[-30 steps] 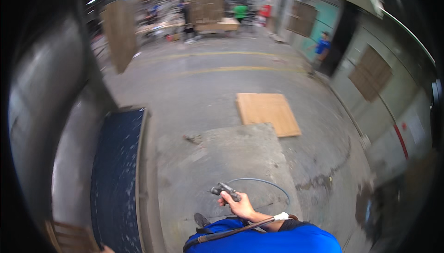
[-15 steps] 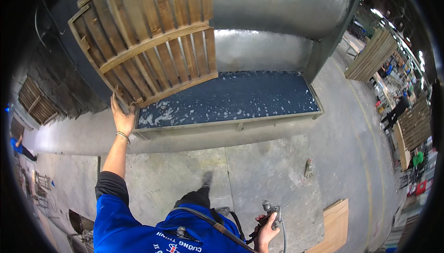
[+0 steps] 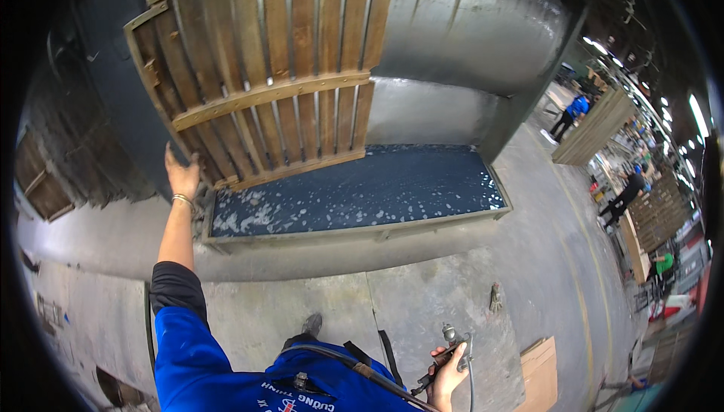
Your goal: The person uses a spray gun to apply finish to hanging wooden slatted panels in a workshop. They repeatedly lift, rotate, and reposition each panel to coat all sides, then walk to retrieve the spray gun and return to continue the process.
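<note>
My left hand (image 3: 182,178) reaches up, arm extended, to the lower left edge of a large slatted wooden panel (image 3: 271,98). Its fingers and thumb are spread at that edge; whether they touch the wood is unclear. The panel stands tilted above a long trough (image 3: 354,227) of dark blue liquid with pale foam patches. Low at the right, my right hand (image 3: 450,370) is wrapped round the handle of a spray gun (image 3: 450,334), from which a thin hose runs down.
Behind the trough rises a shiny metal backing (image 3: 460,27). Flat cardboard (image 3: 538,374) and a small lumpy object (image 3: 495,297) lie on the concrete floor to the right. Farther right, people work near another slatted panel (image 3: 596,127). A second panel (image 3: 44,174) leans at the far left.
The view has shifted, with the trough lower in the picture and the panel standing more upright. My left hand's fingers have spread at the panel's edge. The spray gun stays in my right hand.
</note>
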Demonstrator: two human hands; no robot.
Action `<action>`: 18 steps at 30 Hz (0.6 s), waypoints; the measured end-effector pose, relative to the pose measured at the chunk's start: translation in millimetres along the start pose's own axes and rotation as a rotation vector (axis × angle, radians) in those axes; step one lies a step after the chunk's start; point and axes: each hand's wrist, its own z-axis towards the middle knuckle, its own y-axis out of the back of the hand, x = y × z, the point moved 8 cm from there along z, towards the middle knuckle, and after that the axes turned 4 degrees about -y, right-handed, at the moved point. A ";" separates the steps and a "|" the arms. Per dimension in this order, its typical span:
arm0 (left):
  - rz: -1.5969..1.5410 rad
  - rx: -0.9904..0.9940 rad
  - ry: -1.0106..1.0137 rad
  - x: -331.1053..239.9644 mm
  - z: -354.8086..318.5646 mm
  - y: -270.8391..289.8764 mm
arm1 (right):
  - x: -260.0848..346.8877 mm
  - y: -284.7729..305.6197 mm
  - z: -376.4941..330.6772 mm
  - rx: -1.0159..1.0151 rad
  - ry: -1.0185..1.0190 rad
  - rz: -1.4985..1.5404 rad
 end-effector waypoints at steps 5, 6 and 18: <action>-0.014 0.162 0.102 -1.7 -1.3 -68.2 | -6.3 -21.2 -14.0 -0.069 -0.014 0.011; 0.116 0.195 -0.037 -26.2 -21.1 -87.5 | -4.9 -22.5 -17.4 -0.093 0.000 0.021; 0.373 0.760 -1.469 -352.4 -154.8 -410.1 | -2.7 -51.5 -75.1 -0.576 -0.017 0.127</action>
